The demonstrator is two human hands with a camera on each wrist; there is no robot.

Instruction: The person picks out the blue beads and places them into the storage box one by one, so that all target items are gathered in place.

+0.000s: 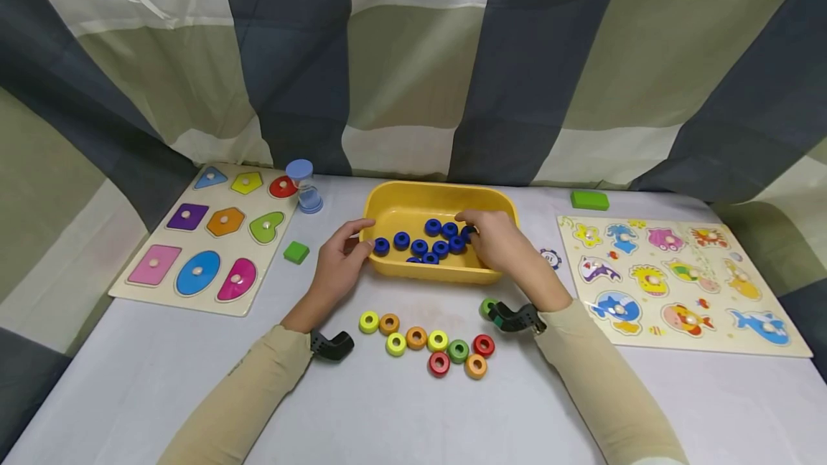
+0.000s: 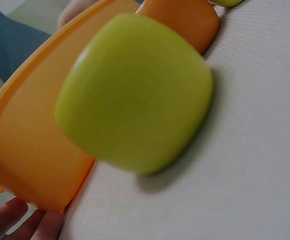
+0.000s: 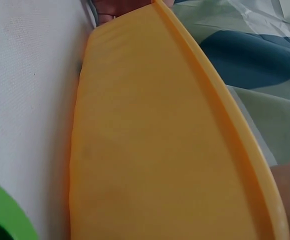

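Observation:
A yellow plastic tub (image 1: 446,275) stands in the middle of the table with several blue rings (image 1: 419,247) in it. My left hand (image 1: 341,258) holds its left end, thumb and index finger at the rim. In the left wrist view the fingertips (image 2: 47,225) curl against the end wall (image 2: 40,165). Reaching over the tub's right side, my right hand (image 1: 497,239) has its fingers down among the rings. A blue ring (image 1: 468,234) shows at those fingers, partly covered by the hand. The tub's wall (image 3: 150,130) hides most of this hand in the right wrist view.
Yellow, orange, red and green rings lie in front of the tub, among them a red ring (image 1: 438,364). A shape puzzle board (image 1: 245,300), an hourglass (image 1: 305,186) and a green block (image 1: 296,252) are left. At right lie an animal puzzle board (image 1: 685,339) and another green block (image 1: 589,200).

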